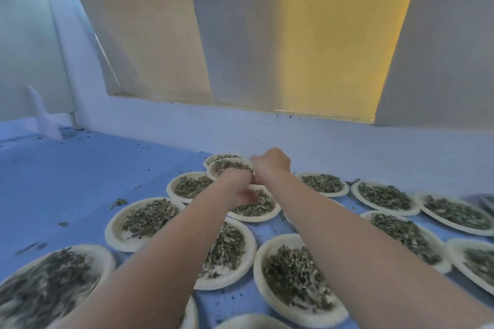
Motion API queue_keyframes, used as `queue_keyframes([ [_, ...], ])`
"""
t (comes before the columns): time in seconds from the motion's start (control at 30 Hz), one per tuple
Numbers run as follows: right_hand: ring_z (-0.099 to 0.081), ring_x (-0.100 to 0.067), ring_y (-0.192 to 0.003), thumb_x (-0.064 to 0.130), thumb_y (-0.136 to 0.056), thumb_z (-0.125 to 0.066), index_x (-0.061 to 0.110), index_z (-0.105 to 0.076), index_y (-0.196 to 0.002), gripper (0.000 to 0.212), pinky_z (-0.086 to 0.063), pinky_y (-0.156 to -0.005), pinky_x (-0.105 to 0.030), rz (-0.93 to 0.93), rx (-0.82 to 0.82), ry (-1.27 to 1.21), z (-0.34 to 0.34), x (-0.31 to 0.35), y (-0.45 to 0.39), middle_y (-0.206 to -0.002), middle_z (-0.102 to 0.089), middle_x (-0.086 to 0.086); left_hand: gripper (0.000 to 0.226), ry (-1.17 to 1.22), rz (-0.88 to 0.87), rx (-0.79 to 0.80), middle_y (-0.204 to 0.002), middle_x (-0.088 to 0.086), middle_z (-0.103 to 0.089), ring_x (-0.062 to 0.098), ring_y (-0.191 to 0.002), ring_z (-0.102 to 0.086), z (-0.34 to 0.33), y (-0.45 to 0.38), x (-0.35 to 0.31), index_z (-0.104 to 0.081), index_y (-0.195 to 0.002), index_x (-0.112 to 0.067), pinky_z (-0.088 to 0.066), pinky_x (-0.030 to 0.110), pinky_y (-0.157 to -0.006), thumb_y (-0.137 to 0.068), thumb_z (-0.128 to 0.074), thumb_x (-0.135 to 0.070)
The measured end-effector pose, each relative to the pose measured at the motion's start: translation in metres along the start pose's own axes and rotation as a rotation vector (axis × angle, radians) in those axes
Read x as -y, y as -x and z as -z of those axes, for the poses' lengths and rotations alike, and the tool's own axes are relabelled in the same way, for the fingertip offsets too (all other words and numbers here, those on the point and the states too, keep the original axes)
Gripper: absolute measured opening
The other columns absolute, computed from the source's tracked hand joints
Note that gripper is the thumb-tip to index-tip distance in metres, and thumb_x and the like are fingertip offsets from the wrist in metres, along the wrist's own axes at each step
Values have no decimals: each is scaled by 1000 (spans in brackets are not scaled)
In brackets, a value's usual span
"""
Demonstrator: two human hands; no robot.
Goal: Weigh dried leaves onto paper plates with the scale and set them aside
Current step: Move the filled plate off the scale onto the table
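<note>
A: From the head view, both arms reach far out. What are the hands doing?

B: The left hand [242, 189] and the right hand [271, 164] meet at a filled paper plate [228, 167] at the far end of the spread. It seems to sit partly over another far plate [222, 157]. The right fingers look curled, the left fingers are blurred; whether either pinches the rim I cannot tell.

A: And the dried leaves [299, 274]?

B: Heaped on every plate across the blue table [80, 181]. No scale shows in this view.

A: What could go wrong?

B: I'd judge the reach is the risk. The forearms pass low over the near plates [224, 248], so a dropped elbow could sweep leaves off. Setting the far plate on a neighbour's rim could tip it and spoil the weighed amount.

A: Anything else around?

B: Loose crumbs [119, 202] on the table, a white wall ledge [294, 128] behind, yellow and grey panels [334, 35] above. Plates stand rim to rim, so free room lies only to the left.
</note>
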State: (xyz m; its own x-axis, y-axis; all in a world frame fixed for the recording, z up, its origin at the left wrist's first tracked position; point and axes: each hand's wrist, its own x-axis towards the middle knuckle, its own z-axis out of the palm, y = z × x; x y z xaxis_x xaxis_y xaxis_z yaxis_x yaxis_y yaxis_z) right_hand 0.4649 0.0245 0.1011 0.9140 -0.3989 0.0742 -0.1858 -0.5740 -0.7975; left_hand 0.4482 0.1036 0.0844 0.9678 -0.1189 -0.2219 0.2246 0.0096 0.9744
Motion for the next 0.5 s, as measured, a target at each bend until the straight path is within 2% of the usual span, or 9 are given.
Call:
queue_keyframes([
  [0.03,-38,-17,-53,16,-92,-54,11,-36,-59,38,-30,-46,-27,18,18,17,7,0,15,-59,-38,-3,11,-11,1,5,-78,16,-62,23,-57,-51,-3,14,5,-52,-90,3,-52,36,-60,-93,-42,6],
  [0.07,-36,-15,-52,17,-92,-54,11,-36,-59,38,-30,-46,-27,41,33,40,13,-2,28,-60,-38,-3,17,-24,-10,-5,-72,15,-59,24,-56,-50,-6,27,8,-47,-78,-1,-51,39,-64,-92,-43,8],
  [0.13,-37,-14,-52,17,-92,-55,10,-38,-59,39,-30,-45,-26,89,56,64,31,-5,60,-60,-40,-3,25,-44,-40,-21,-72,16,-56,24,-59,-50,-11,61,11,-42,-68,-4,-49,40,-68,-90,-46,8],
  [0.17,-38,-13,-52,17,-92,-55,10,-38,-59,38,-29,-43,-25,112,60,70,42,-6,79,-59,-41,-3,26,-52,-52,-11,-72,16,-53,22,-60,-50,-13,77,12,-43,-68,-4,-48,35,-65,-92,-46,6],
  [0.27,-38,-13,-51,15,-91,-55,11,-37,-58,37,-27,-41,-24,151,70,89,77,-19,129,-58,-40,-1,24,-61,-78,-16,-68,13,-49,19,-55,-50,-29,136,15,-46,-71,-3,-45,27,-56,-94,-40,3],
  [0.33,-39,-13,-51,14,-90,-55,11,-39,-59,35,-28,-41,-24,162,70,111,104,-30,161,-58,-42,-2,12,-129,-104,-58,-72,17,-58,21,-55,-57,-47,173,18,-53,-87,3,-52,30,-51,-93,-43,2],
  [0.4,-40,-15,-50,14,-89,-55,11,-41,-59,34,-30,-41,-24,162,57,132,136,-44,190,-58,-43,-2,14,-185,-114,-42,-79,17,-64,22,-60,-62,-69,212,19,-54,-102,4,-55,30,-50,-93,-43,1],
  [0.5,-38,-17,-49,10,-86,-55,13,-38,-56,34,-31,-45,-23,153,27,173,189,-70,226,-55,-41,-5,13,-325,-117,0,-92,22,-68,28,-69,-62,-109,257,21,-54,-96,3,-55,39,-73,-93,-42,0],
])
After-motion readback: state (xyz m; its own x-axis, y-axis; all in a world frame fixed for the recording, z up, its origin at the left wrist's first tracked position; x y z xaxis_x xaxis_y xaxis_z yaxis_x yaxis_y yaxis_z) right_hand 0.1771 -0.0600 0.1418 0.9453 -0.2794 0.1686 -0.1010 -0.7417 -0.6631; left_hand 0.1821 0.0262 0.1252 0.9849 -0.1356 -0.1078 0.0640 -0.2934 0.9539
